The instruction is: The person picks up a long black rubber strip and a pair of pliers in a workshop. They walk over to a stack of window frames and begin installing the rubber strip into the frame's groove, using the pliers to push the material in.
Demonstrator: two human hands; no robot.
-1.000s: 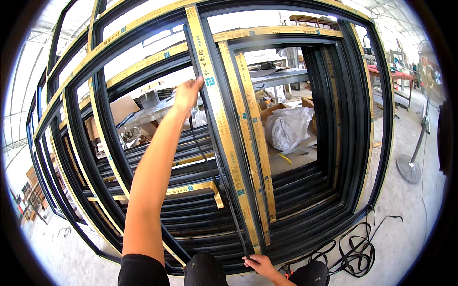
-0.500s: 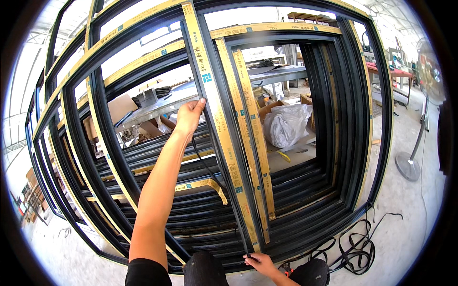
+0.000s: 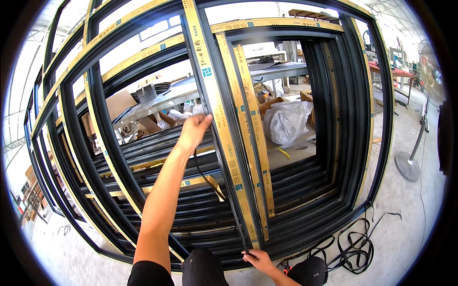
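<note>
In front of me stands a large black window frame with tan protective tape on its faces. My left hand (image 3: 194, 132), closed with the thumb pressed to the edge of the middle upright (image 3: 215, 102), grips a thin black rubber strip (image 3: 202, 170). The strip hangs below that hand in a loose curve toward the upright. At the foot of the same upright, my right hand (image 3: 259, 262) pinches the strip between thumb and fingers. A torn end of tan tape (image 3: 215, 188) curls off a crossbar between the hands.
More taped black frames lean behind in a stack. Coiled black strip (image 3: 355, 252) lies on the floor at the right, near my knee. A stand fan (image 3: 407, 164) is farther right. Behind the frames are a workbench (image 3: 281, 70), boxes and a white plastic bag (image 3: 286, 121).
My left hand has slid down along the upright, and the loose part of the strip has shifted with it. My right hand has stayed nearly in place at the bottom.
</note>
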